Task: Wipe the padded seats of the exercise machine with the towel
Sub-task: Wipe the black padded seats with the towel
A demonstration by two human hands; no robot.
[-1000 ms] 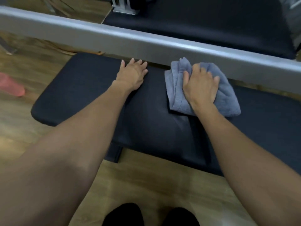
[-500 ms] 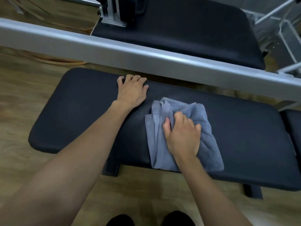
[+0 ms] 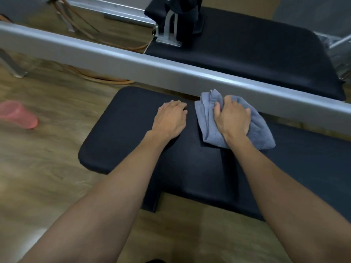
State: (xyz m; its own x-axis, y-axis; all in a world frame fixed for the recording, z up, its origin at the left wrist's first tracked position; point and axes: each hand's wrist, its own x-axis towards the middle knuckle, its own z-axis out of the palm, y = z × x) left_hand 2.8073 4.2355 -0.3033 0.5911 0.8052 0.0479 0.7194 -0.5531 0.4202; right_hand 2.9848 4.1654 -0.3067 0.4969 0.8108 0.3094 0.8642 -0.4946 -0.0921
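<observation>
Towel (image 3: 262,130) and right hand (image 3: 232,118) have shifted from the near edge of the near padded seat (image 3: 123,133) to its far edge, just beside the silver rail (image 3: 133,59). The towel is grey-blue, bunched in folds, and lies on the pad right of centre. The right hand presses down on it, with its fingers curled over the cloth and its thumb tucked into a fold. The left hand (image 3: 170,118) remains palm down on the bare pad just left of the towel, its fingers loosely bent and holding nothing. Beyond the rail lies the far padded seat (image 3: 256,52). An orange cable (image 3: 106,80) runs under the rail at far left. A blurred pink object (image 3: 18,114) rests on the wooden floor (image 3: 47,168), well left of the seat.
</observation>
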